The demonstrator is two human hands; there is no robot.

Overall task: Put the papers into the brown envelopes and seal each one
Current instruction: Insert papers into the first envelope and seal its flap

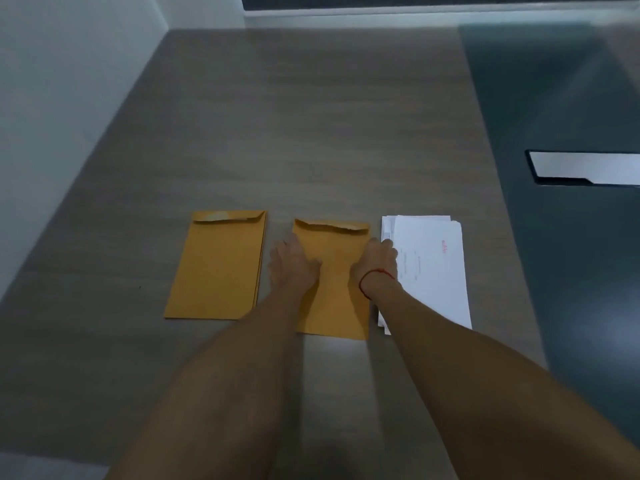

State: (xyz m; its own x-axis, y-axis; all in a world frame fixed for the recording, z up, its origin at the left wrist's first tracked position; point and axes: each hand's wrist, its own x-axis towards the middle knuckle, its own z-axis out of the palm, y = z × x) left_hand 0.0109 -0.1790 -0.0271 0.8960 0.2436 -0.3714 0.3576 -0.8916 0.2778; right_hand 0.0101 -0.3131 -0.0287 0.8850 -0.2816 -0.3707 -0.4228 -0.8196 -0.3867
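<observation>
While two brown envelopes and a paper stack [429, 271] lay on the table [311, 133], the middle envelope [334, 282] was touched by the left hand [292, 263], fingers spread flat, and the right hand [379, 259], curled at its edge; nothing was gripped. The left envelope [218, 265] lay apart, untouched.

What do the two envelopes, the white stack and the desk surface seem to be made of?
Left envelope and middle envelope: matte kraft paper, creased flaps. Paper stack: thin white printed sheets, edges fanned. Desk: likely wood-grain laminate, faint streaks, dull sheen.
</observation>
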